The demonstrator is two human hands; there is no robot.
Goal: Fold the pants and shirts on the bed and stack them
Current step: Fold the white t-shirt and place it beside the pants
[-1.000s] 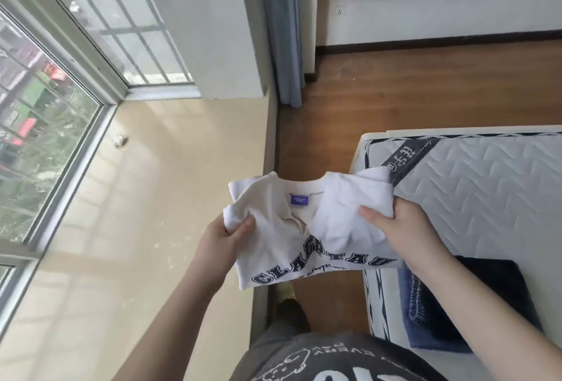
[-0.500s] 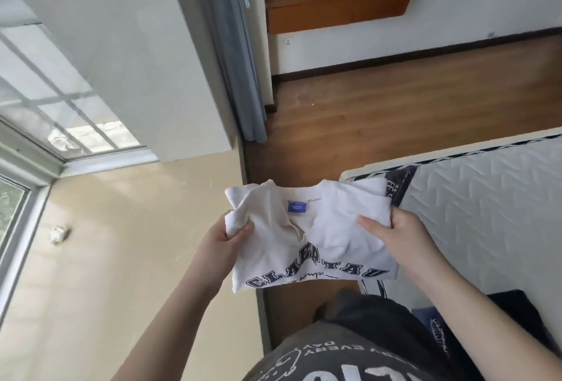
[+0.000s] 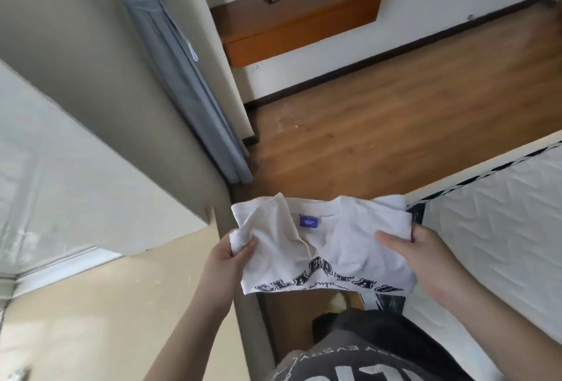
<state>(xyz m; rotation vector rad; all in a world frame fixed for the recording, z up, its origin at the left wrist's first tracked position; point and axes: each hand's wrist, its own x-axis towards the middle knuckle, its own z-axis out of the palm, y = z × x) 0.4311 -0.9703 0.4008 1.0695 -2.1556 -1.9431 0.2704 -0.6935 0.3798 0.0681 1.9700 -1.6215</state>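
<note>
A folded white shirt (image 3: 319, 246) with dark lettering and a blue neck label hangs in the air beside the bed corner. My left hand (image 3: 226, 262) grips its left edge, thumb on top. At the shirt's right edge my right hand (image 3: 425, 256) holds it, thumb laid across the cloth. The white quilted mattress (image 3: 492, 228) fills the right side. No folded stack is in view.
A wooden floor (image 3: 395, 113) stretches ahead, with a wall-mounted wooden shelf (image 3: 301, 15) at the back. A grey curtain (image 3: 182, 76) hangs left of it beside a wall corner. My dark printed top shows at the bottom.
The view has swung up and to the right: the window and the dark folded clothes on the bed have left the frame. Both hands keep the same hold on the shirt.
</note>
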